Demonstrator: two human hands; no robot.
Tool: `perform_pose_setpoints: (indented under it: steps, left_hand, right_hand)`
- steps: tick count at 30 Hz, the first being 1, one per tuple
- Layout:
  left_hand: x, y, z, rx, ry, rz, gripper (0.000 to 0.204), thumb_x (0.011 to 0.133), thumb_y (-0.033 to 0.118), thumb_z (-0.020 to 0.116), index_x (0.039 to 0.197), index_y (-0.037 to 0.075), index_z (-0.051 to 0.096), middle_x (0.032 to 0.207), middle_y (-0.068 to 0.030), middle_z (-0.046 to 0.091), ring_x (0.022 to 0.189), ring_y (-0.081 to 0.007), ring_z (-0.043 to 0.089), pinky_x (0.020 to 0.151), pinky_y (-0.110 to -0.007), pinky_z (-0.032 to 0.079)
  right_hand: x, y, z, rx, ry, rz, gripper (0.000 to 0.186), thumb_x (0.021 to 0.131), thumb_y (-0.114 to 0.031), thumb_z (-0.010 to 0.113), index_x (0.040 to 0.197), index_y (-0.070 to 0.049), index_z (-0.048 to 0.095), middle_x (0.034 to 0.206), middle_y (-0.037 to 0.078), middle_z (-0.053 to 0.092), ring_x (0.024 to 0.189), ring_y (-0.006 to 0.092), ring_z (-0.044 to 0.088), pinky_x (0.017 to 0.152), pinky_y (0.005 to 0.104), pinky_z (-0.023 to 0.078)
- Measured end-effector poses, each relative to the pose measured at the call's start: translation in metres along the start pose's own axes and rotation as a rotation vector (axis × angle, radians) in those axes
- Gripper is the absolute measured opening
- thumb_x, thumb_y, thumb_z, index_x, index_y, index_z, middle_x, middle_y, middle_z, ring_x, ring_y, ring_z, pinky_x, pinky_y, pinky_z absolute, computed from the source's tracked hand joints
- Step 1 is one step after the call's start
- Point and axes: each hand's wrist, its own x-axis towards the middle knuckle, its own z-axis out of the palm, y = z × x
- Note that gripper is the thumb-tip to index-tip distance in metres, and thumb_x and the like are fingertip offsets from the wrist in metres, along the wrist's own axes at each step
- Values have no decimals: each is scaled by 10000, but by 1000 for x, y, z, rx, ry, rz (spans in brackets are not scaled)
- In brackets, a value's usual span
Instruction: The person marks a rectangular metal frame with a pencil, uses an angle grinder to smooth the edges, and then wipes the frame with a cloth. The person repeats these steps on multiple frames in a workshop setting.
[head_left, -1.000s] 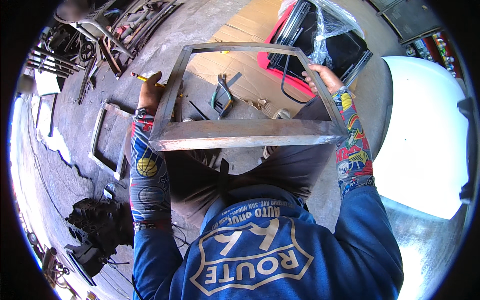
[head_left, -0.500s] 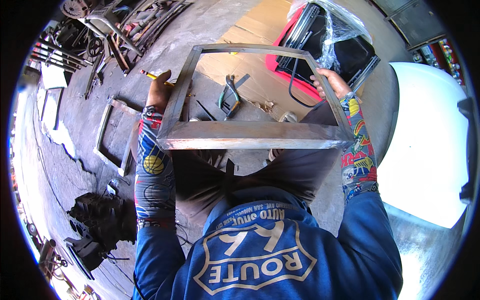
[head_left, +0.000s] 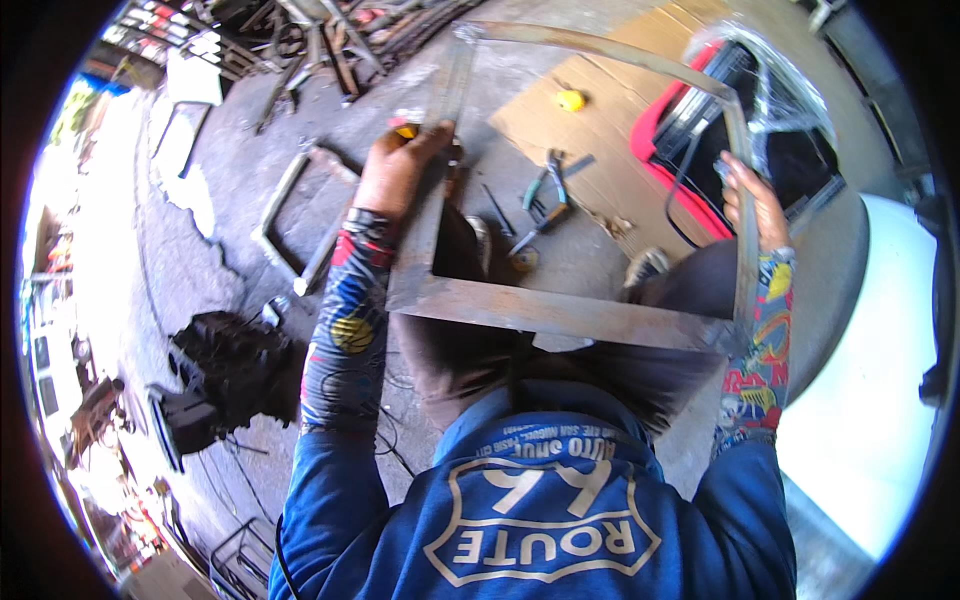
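A four-sided welded metal frame (head_left: pixel 570 312) is held up above my lap, tilted, its wide bar nearest my body. My left hand (head_left: pixel 393 170) is closed on its left side. A yellow pencil (head_left: pixel 405 131), seen only in part, sticks out by that hand's fingers. My right hand (head_left: pixel 757 207) grips the frame's right side, fingers wrapped round the bar. Through the opening, pliers with green-and-black handles (head_left: pixel 545 197) lie on the floor by my feet, next to a thin dark rod (head_left: pixel 498 210).
A cardboard sheet (head_left: pixel 610 130) lies ahead with a small yellow object (head_left: pixel 571 100) on it. Right of it is a red-and-black panel (head_left: pixel 690 140) under clear plastic. A white curved panel (head_left: pixel 850 370) stands at right. At left lie another metal frame (head_left: pixel 283 205) and a dark engine part (head_left: pixel 235 370).
The frame has tilted more upright, its far bar rising in the view, with both hands still on it. The view has also swung, so the surroundings appear shifted to the right.
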Motion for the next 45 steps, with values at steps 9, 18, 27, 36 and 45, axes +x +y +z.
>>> perform_pose_setpoints:
  steps: [9,18,27,36,45]
  left_hand:
    - [-37,14,13,283,323,-125,431,793,321,781,977,-27,603,824,-266,670,818,-438,689,701,-470,549]
    - [-60,46,-5,543,204,-156,350,980,341,530,1112,18,513,862,-323,660,837,-488,666,699,-550,522]
    - [-90,126,0,-80,-133,132,177,913,116,601,1031,-10,641,933,-139,663,881,-240,670,784,-364,523]
    - [-146,109,73,-223,-251,157,258,800,-126,557,1018,-15,639,1035,-150,658,988,-205,664,852,-326,532]
    - [-150,116,87,-220,-340,63,116,824,-31,631,937,-12,616,953,-118,664,841,-177,680,759,-287,542]
  right_hand:
    - [17,9,-10,-56,40,-55,413,1010,-262,594,1392,-113,545,762,-85,439,501,-2,358,388,185,273]
    - [4,6,16,-161,25,-262,415,936,-271,674,1293,-79,586,691,-82,421,472,17,337,397,194,270]
    - [16,6,25,-44,6,-165,464,866,-314,725,1211,-19,633,886,-20,603,644,50,493,538,227,376]
    - [4,12,-4,-329,62,46,450,806,-524,775,637,-159,572,535,-43,463,390,95,412,414,270,319]
    - [-31,9,18,-267,88,-172,456,831,-506,787,900,-91,613,673,-48,470,543,39,401,512,200,332]
